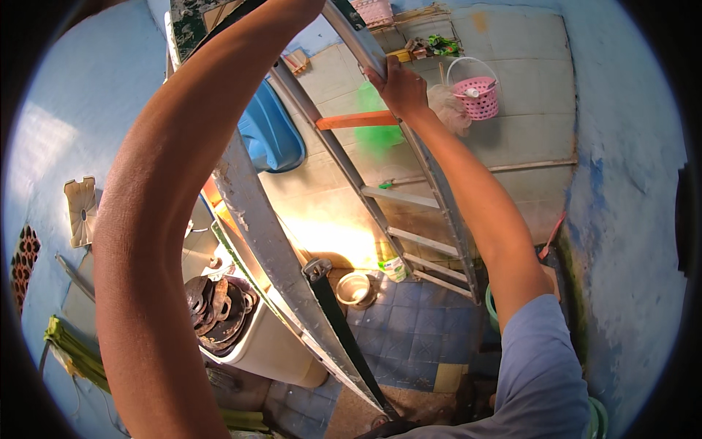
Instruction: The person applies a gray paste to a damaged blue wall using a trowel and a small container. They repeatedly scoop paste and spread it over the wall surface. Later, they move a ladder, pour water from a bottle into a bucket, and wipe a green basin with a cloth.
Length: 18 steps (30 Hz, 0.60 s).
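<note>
My right hand (402,89) is closed round the side rail of an aluminium ladder (413,197), near the upper part of the view. The ladder slants down to the tiled floor and has one orange rung (356,119) just below my hand. My left forearm (150,212) reaches up across the left side, and its hand is cut off by the upper edge. Beside that arm stands a worn grey panel with a dark green edge (252,197), with a metal fitting at its corner.
A white bin (274,351) with dark flat pieces on top stands low on the left. A metal bowl (354,289) and a green-white packet (393,269) lie near the ladder's foot. A blue tub (281,132) and pink basket (479,99) hang on the far wall.
</note>
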### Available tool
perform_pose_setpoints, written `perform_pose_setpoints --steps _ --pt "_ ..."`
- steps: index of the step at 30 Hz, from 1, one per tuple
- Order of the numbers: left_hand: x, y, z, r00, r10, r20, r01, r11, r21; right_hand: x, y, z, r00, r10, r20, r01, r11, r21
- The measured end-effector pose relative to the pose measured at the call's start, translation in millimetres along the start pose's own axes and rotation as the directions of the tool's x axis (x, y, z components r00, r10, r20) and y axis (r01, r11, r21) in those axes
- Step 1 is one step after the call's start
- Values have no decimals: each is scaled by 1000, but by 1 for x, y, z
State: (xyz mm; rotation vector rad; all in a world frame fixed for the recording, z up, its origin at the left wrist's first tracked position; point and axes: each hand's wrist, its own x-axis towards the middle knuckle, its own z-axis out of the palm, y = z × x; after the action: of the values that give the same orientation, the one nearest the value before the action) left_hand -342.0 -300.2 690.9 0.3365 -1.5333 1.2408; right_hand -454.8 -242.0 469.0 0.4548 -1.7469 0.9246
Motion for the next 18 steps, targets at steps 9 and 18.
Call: perform_pose_setpoints --steps 9,18 --pt "-77 35 -8 973 209 -99 -230 921 -315 -15 20 10 999 12 53 -16 998 59" --pt "-172 13 -77 819 566 95 -499 784 -369 -158 90 -21 976 0 220 7 999 -33"
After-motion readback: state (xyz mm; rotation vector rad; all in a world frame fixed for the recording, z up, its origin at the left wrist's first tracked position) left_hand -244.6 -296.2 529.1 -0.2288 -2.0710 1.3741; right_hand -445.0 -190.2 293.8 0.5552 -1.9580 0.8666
